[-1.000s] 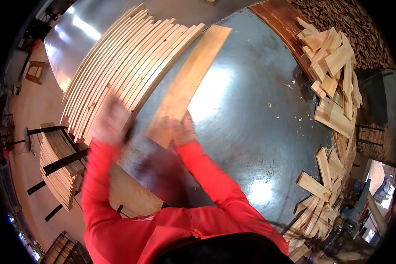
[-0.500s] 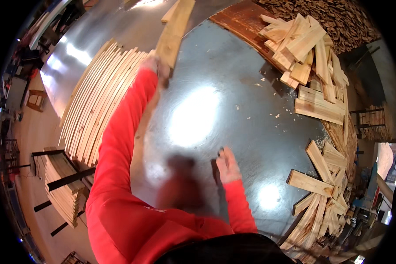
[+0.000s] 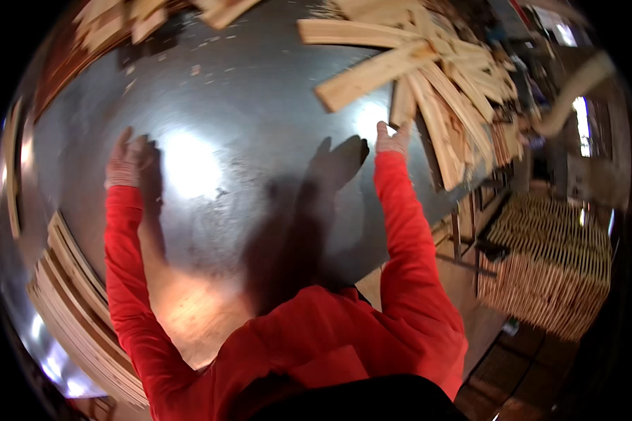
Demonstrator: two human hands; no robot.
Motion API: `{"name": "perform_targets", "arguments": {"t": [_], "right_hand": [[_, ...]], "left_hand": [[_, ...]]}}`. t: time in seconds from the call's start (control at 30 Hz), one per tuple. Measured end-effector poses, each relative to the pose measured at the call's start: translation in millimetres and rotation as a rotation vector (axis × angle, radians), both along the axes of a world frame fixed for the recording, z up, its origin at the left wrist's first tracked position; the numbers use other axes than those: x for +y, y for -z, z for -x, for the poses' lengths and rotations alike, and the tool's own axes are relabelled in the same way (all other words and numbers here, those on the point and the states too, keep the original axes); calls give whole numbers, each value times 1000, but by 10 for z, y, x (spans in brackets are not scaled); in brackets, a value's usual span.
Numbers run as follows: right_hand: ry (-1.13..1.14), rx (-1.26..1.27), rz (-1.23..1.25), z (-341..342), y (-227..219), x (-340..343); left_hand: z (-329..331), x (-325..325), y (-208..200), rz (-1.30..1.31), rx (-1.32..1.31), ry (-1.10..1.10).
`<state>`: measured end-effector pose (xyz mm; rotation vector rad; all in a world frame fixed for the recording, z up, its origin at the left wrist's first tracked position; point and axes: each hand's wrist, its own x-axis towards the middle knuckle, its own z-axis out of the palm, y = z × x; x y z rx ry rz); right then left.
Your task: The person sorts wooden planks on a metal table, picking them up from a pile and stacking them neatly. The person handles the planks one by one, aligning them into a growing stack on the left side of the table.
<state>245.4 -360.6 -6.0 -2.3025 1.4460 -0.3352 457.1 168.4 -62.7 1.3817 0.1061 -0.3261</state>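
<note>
My left hand (image 3: 126,163) hovers over the left part of the smooth grey metal table (image 3: 239,105), its fingers apart and nothing in them. On the right, my right hand (image 3: 393,139) is stretched forward with thumb and fingers spread. Its tips are close to the near end of a short pale wooden board (image 3: 402,104); I cannot tell whether they touch it. That board belongs to a loose, criss-crossed heap of wooden boards. One board (image 3: 372,76) juts out leftward from the heap, and longer boards (image 3: 437,130) lie just right of my hand.
A row of long wooden strips (image 3: 74,309) lies at the lower left. More board ends (image 3: 144,21) show at the far left edge, beside a reddish-brown panel (image 3: 63,74). At the right stands a large stack of thin wooden sticks (image 3: 544,270). Wood chips dot the far tabletop.
My view has swung right toward the heap. My left hand has let go of the board it held and come away from it. My right hand has reached forward to the heap.
</note>
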Motion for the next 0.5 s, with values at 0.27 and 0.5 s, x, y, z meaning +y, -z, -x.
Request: {"name": "perform_targets", "arguments": {"t": [0.27,0.5], "right_hand": [[-52,571,278,861,-230,-1641],[-508,579,-47,1182,-235,-2750]], "left_hand": [[687,-3543,-904,-1182,-512,726],[828,-5209,-621,-1595,-416,736]]}}
